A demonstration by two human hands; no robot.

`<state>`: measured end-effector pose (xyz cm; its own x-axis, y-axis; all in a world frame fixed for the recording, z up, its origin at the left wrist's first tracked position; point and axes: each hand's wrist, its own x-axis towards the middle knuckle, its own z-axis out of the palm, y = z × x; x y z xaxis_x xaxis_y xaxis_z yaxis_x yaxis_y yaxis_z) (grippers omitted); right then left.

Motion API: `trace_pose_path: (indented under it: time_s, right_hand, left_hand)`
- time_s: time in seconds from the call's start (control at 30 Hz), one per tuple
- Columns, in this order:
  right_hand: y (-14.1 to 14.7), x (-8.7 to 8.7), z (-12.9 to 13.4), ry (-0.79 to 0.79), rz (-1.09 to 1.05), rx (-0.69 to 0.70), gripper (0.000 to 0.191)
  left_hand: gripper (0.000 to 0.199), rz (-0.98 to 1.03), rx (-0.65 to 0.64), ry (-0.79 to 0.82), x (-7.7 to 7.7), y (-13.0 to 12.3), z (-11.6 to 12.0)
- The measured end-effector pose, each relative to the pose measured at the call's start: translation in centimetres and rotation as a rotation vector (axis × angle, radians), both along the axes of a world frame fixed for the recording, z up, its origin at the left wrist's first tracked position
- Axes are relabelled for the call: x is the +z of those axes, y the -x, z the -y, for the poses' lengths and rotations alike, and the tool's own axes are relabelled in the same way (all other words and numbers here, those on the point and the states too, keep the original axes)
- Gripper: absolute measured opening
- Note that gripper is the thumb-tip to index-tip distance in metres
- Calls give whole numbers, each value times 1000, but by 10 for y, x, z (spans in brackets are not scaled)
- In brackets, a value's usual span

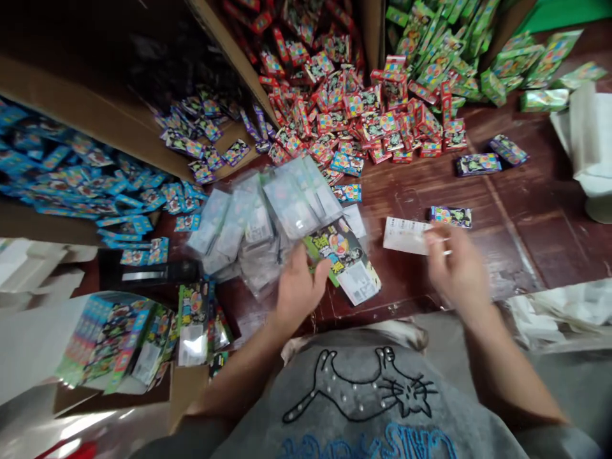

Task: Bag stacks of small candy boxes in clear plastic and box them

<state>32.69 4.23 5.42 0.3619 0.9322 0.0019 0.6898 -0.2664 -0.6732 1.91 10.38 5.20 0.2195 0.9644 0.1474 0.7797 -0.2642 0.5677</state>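
My left hand is closed on the edge of a black and green printed packet with a white label, its thumb lying on top. Right under and behind it spreads a heap of clear plastic sleeves. My right hand, slightly blurred, pinches the right end of a white paper slip with small print. Just behind the slip lies a small purple and black box, partly covered by the slip and fingers.
Heaps of small red boxes, green boxes, purple boxes and blue boxes spill from cardboard cartons. Two dark boxes lie at right. A black stapler-like tool and a carton of printed packets are at left.
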Motion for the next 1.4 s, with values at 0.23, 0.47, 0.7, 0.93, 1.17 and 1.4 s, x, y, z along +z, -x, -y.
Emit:
trace_pose_path:
  time_s: [0.23, 0.47, 0.7, 0.93, 1.17, 1.4]
  right_hand:
    - [-134, -24, -34, 111, 519, 494, 68]
    - [-147, -21, -22, 31, 531, 344, 59]
    - [-169, 6, 67, 50, 408, 480, 60]
    - [-188, -38, 27, 89, 446, 277, 68]
    - [-203, -39, -56, 59, 423, 131, 63]
    - [-219, 3, -76, -111, 508, 512, 57]
  left_hand:
    - [35, -348, -291, -236, 34, -81, -163]
    - [40, -536, -396, -42, 33, -129, -222]
    - [51, 116, -586, 149, 59, -133, -92]
    - [31, 221, -922, 284, -4, -163, 46]
    - [37, -23, -1264, -4, -32, -195, 70]
    - [37, 260, -1028, 239, 16, -234, 6]
